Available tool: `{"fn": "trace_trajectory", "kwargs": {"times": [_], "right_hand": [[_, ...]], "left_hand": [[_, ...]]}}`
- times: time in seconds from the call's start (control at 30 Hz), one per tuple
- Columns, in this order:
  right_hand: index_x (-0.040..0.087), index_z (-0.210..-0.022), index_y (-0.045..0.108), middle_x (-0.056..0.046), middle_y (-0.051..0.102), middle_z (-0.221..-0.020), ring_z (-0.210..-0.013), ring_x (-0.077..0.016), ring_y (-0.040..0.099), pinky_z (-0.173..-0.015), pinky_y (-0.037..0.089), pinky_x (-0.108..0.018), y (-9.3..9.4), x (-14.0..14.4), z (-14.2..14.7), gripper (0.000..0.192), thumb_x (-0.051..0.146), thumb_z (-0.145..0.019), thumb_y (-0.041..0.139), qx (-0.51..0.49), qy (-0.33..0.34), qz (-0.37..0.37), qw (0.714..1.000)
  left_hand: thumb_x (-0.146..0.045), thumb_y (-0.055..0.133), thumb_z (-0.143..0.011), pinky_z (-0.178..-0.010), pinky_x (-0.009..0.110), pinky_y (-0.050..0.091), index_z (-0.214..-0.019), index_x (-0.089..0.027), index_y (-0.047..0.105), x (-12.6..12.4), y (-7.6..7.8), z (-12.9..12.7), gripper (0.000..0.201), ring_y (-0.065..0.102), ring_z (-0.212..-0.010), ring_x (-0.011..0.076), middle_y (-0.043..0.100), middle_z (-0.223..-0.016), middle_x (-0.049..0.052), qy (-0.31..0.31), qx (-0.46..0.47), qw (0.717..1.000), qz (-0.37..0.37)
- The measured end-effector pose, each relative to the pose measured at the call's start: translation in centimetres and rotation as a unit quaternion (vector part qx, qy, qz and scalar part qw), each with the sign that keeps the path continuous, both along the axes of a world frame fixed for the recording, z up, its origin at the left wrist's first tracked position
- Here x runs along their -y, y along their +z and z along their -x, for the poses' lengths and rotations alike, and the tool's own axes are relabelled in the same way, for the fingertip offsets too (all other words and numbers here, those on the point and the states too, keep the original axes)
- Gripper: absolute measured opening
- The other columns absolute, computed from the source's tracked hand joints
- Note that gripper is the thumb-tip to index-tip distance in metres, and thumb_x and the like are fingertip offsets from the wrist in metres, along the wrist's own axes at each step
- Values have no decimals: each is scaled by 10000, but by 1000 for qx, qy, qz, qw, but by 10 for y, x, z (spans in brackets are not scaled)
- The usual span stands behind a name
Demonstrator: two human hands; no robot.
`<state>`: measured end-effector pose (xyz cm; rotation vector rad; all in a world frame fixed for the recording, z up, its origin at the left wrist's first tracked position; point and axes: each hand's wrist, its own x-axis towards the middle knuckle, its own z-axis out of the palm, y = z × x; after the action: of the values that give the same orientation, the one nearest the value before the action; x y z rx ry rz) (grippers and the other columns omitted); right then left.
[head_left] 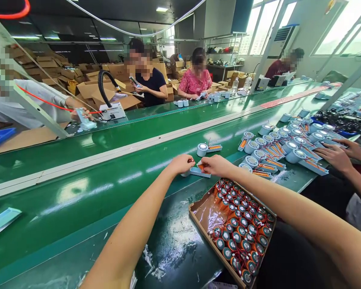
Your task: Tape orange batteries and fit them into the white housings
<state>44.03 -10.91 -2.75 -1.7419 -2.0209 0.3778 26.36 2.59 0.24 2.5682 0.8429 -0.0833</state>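
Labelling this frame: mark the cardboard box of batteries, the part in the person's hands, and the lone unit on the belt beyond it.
cardboard box [198, 214], head view, bare inner floor.
light-blue part [200, 172], head view, flat body.
lone unit [202, 149], head view, round head.

Your hands cover most of the small white unit between them; your fingers hide its round end, and the cardboard box runs under your right forearm.

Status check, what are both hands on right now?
Left hand and right hand both pinching one small white unit on the green belt. Box of batteries just below. Co-worker's hands off right, apart.
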Motion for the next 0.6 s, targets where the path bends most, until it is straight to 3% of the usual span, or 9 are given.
{"fn": "trace_trajectory", "kwargs": {"times": [0.13, 0.37, 0.6], "right_hand": [[210, -1063, 709, -30, 751, -970, -898, -227, 690, -751, 428, -253, 6, -4, 4, 144, 151, -935, 679, 78, 3, 18, 997], [274, -1181, 752, -46, 754, -908, -840, -248, 698, -720, 439, -266, 9, -16, 10, 229, 335, -1004, 619, 176, 30, 65, 982], [229, -1080, 783, -73, 748, -894, -835, -257, 692, -718, 446, -280, 20, -12, 10, 210, 289, -988, 604, 229, 11, 75, 970]], "left_hand": [[-444, 631, -974, -983, 449, 532, -1074, -165, 691, -12, -8, -8, 302, 657, -1034, 214, 700, -1099, 72, 35, 14, 999, 20], [-469, 605, -990, -953, 430, 557, -1095, -153, 687, -21, -29, -15, 343, 676, -1008, 205, 709, -1094, 73, 74, 38, 994, 69], [-454, 629, -979, -988, 436, 546, -1067, -161, 703, -17, -29, -22, 315, 676, -1047, 213, 717, -1106, 71, 91, 55, 992, 68]]}}
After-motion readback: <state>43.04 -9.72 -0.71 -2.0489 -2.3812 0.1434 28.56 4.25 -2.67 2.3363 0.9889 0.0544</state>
